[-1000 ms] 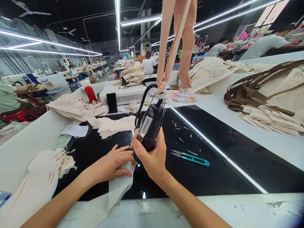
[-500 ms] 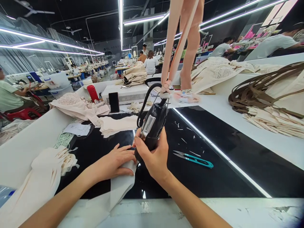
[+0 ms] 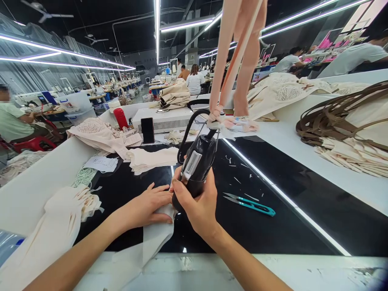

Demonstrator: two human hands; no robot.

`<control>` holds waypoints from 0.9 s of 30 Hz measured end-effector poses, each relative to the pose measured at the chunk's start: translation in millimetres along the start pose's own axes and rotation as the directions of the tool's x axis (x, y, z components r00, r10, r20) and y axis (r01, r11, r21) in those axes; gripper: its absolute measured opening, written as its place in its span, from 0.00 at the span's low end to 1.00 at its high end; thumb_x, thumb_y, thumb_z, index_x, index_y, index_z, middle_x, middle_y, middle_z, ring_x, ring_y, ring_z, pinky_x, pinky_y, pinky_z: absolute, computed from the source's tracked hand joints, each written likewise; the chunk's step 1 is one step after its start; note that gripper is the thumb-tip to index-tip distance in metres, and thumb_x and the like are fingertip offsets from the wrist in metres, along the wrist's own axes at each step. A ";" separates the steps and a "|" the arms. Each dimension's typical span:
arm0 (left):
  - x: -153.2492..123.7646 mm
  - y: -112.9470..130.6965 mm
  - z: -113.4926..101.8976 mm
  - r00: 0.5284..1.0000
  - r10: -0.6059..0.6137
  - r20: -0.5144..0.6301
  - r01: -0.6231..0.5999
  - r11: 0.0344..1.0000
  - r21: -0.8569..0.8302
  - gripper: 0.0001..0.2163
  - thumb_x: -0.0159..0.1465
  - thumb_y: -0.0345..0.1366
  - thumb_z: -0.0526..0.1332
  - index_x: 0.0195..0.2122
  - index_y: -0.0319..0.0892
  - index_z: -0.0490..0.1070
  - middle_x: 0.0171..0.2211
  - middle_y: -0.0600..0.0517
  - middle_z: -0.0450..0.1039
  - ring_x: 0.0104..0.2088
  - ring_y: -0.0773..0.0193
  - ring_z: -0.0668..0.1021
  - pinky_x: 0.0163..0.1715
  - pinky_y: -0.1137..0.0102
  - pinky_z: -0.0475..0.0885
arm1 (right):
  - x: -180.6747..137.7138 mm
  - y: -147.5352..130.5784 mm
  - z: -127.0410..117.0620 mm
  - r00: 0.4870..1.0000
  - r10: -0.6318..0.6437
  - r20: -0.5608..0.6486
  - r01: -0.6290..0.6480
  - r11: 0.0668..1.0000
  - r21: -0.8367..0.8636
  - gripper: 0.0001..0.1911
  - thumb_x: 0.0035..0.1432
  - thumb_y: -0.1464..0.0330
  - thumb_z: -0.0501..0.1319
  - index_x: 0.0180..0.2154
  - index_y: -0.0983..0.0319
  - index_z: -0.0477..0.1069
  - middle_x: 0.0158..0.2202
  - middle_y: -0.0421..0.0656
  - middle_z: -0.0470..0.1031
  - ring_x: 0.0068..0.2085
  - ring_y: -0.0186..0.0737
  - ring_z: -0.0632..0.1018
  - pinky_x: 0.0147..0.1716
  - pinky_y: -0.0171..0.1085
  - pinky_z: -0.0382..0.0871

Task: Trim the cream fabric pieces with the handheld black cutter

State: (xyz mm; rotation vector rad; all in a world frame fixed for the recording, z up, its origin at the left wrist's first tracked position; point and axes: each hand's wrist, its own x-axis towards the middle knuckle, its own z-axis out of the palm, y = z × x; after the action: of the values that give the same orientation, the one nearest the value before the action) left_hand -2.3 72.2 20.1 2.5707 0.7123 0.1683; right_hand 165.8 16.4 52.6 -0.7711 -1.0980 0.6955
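My right hand (image 3: 198,204) is wrapped round a black hand-held power tool (image 3: 195,163) that hangs by a cord from pinkish straps (image 3: 228,60) overhead. The tool's lower end touches a strip of cream fabric (image 3: 153,236) lying on the black glossy table (image 3: 257,226). On that fabric, just left of the tool, my left hand (image 3: 148,206) lies flat with its fingers stretched out.
Teal thread snips (image 3: 250,203) lie to the right of the tool. Cream fabric pieces are piled at the left (image 3: 57,226) and behind (image 3: 151,159). A phone (image 3: 147,130), a red bottle (image 3: 122,118) and brown straps (image 3: 333,117) are around. Other people sit at distant tables.
The view has shifted slightly, so everything sits a little to the right. Both hands keep their hold and position on the tool and the fabric.
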 end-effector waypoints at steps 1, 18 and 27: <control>0.5 -0.3 0.4 1.000 0.010 -0.007 -0.010 1.000 0.001 0.24 0.65 0.37 0.71 0.62 0.53 0.71 0.67 0.47 0.66 0.72 0.45 0.60 0.70 0.38 0.51 | -0.5 0.1 0.2 1.000 -0.003 -0.002 0.003 1.000 -0.014 0.14 0.56 0.66 0.67 0.41 0.56 0.64 0.31 0.35 0.72 0.28 0.35 0.74 0.29 0.38 0.74; -40.0 51.4 35.1 0.936 -0.006 -0.353 0.120 0.946 0.302 0.05 0.73 0.28 0.58 0.43 0.42 0.73 0.36 0.51 0.75 0.36 0.58 0.78 0.38 0.63 0.78 | 20.4 -14.5 -14.5 0.998 -0.059 -0.013 0.057 0.994 -0.095 0.17 0.55 0.65 0.71 0.39 0.55 0.64 0.31 0.33 0.73 0.26 0.33 0.74 0.27 0.36 0.72; -45.6 21.5 22.1 0.968 0.166 -0.185 -0.102 0.944 0.312 0.20 0.68 0.17 0.53 0.53 0.45 0.72 0.53 0.48 0.78 0.57 0.58 0.78 0.66 0.54 0.65 | 16.0 -16.2 -18.0 0.997 -0.069 -0.025 0.064 0.986 -0.153 0.14 0.57 0.62 0.70 0.39 0.55 0.65 0.32 0.35 0.75 0.27 0.35 0.75 0.30 0.39 0.74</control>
State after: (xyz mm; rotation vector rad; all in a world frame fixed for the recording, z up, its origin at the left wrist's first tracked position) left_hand -26.5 23.6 10.8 2.9275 0.6796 0.4102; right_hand 189.5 16.9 69.3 -0.8681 -1.1532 0.5462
